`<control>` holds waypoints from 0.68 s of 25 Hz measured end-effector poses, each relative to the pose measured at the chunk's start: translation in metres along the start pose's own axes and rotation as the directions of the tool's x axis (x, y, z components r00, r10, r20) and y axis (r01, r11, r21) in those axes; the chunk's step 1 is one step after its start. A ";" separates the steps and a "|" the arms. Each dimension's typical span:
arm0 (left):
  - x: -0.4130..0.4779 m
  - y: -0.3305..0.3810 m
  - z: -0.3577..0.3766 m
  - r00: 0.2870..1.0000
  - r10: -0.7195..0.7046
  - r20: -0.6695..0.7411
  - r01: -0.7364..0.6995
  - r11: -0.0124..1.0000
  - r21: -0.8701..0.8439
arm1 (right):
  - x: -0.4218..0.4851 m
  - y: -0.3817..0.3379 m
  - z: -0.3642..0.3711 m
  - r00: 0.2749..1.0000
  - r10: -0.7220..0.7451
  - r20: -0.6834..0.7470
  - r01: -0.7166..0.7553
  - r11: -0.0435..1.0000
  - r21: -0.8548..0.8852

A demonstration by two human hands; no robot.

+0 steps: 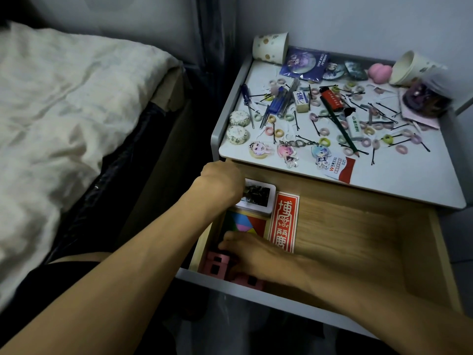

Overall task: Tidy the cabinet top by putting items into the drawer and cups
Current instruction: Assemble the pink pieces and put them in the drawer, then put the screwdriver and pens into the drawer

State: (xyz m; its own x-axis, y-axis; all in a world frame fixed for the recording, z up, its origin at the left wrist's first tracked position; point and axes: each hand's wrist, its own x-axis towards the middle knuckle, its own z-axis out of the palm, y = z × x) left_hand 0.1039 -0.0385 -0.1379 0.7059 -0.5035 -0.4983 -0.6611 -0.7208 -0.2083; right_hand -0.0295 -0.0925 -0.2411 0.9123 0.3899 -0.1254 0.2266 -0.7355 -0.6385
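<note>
In the open drawer (345,226), front-left, my right hand (256,254) curls its fingers over the pink blocks (215,265); my left hand (222,180) is at the white tin (258,197) (grip hidden). I judge little done: hairpins (296,121) and hair rings (324,131) crowd the worktop (384,180) by the cups (270,47).

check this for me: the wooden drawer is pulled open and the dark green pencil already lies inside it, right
Not quite. The wooden drawer is pulled open, but the dark green pencil lies on the white cabinet top among the clutter, not inside the drawer. The head view shows it.
</note>
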 end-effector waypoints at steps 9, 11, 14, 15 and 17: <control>-0.008 -0.010 -0.027 0.898 -0.138 -0.417 0.089 0.987 -0.135 | -0.043 0.009 -0.098 0.906 0.233 -0.355 -0.261 0.965 -0.035; -0.002 -0.011 -0.034 0.840 -0.169 -0.515 -0.003 0.949 -0.316 | -0.056 0.010 -0.125 0.850 0.261 -0.459 -0.298 0.955 -0.010; 0.005 0.001 -0.041 0.796 -0.151 -0.586 -0.162 0.880 -0.446 | -0.060 0.022 -0.159 0.747 0.305 -0.590 -0.348 0.937 0.045; 0.006 0.004 -0.043 0.787 -0.128 -0.604 -0.192 0.879 -0.437 | -0.059 0.026 -0.168 0.726 0.323 -0.607 -0.362 0.930 0.062; 0.010 0.003 -0.044 0.767 -0.094 -0.635 -0.208 0.900 -0.384 | -0.053 0.031 -0.178 0.734 0.323 -0.598 -0.381 0.924 0.032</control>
State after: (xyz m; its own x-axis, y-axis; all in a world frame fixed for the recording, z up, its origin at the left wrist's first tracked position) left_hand 0.1199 -0.0663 -0.1067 0.7648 -0.6211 0.1713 -0.6438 -0.7267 0.2395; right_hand -0.0099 -0.2344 -0.1194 0.9465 -0.2825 0.1559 -0.1486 -0.8106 -0.5664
